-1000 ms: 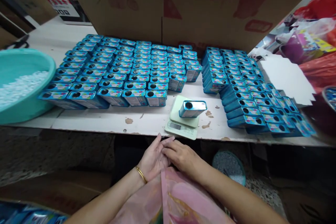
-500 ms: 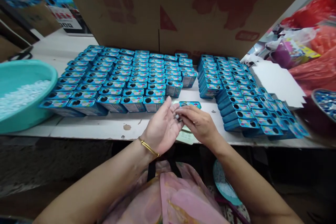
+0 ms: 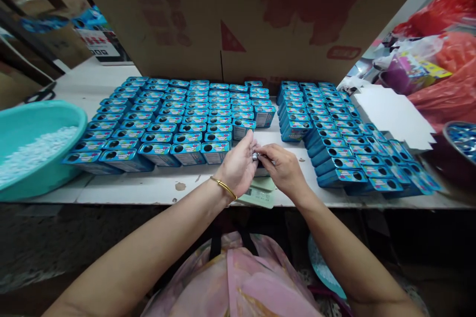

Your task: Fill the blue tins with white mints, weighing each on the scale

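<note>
My left hand [image 3: 241,164] is turned on its side and cupped, with a few small whitish pieces [image 3: 255,156] at its finger edge. A gold bangle circles that wrist. Close against it, my right hand [image 3: 283,167] pinches at the same pieces between thumb and fingertips. Exactly what the pieces are is too small to make out. Beneath both hands stands a small box [image 3: 262,172], mostly hidden by them. Pale green paper slips [image 3: 260,197] lie on the table just below the hands.
Rows of blue boxes with dark round holes stand left [image 3: 159,149] and right [image 3: 345,163] on the white table [image 3: 201,185]. A turquoise basin [image 3: 70,114] holds many pale pieces. Behind rises a large cardboard box [image 3: 201,5]. White card sheets [image 3: 390,114] lie at right.
My left hand has rolled from palm-up to more sideways, its fingers closer together. My right hand has shifted slightly, still pinching at the pieces. The whole view has tilted up a little.
</note>
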Demonstrator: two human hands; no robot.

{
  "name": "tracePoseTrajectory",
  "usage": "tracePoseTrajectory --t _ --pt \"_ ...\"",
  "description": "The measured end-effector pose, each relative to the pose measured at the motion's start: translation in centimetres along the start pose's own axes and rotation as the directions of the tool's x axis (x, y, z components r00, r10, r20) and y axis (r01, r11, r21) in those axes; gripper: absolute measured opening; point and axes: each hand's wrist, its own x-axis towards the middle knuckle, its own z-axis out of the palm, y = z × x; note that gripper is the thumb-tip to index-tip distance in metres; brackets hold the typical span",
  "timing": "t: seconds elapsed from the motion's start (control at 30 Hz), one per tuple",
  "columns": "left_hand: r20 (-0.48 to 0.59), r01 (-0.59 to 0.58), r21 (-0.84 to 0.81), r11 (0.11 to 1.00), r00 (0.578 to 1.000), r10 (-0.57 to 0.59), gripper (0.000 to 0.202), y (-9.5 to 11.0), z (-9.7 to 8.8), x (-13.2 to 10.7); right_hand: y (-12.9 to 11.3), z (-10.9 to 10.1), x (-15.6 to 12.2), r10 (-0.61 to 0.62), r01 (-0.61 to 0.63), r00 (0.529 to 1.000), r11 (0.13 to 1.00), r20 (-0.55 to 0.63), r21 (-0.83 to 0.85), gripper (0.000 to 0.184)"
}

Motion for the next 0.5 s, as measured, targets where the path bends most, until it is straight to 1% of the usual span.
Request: tracePoseTrajectory --t 0.1,0.23,0.37,0.5 --pt "-0.039 -0.02 0.006 1.0 0.999 0.02 0.04 -0.2 0.1 0.0 0.1 0.1 -0.2 0.002 -0.001 1.0 0.998 0.013 -0.065 0.018" --pt "0.002 -0.03 0.008 1.0 1.0 0.03 0.045 -0.2 -0.6 0.0 0.2 0.1 -0.3 -0.005 0.007 1.0 0.996 0.014 -0.084 0.017" --pt "0.007 0.009 0.026 1.0 1.0 -0.009 0.051 0.0 -1.3 -0.1 0.5 0.1 -0.2 0.008 -0.007 1.0 0.999 0.015 -0.031 0.016" --pt "0.021 0.025 0.071 0.997 0.999 -0.027 0.052 0.5 -1.9 -0.3 0.5 -0.6 -0.2 0.024 -0.023 0.999 0.999 -0.034 0.035 0.018"
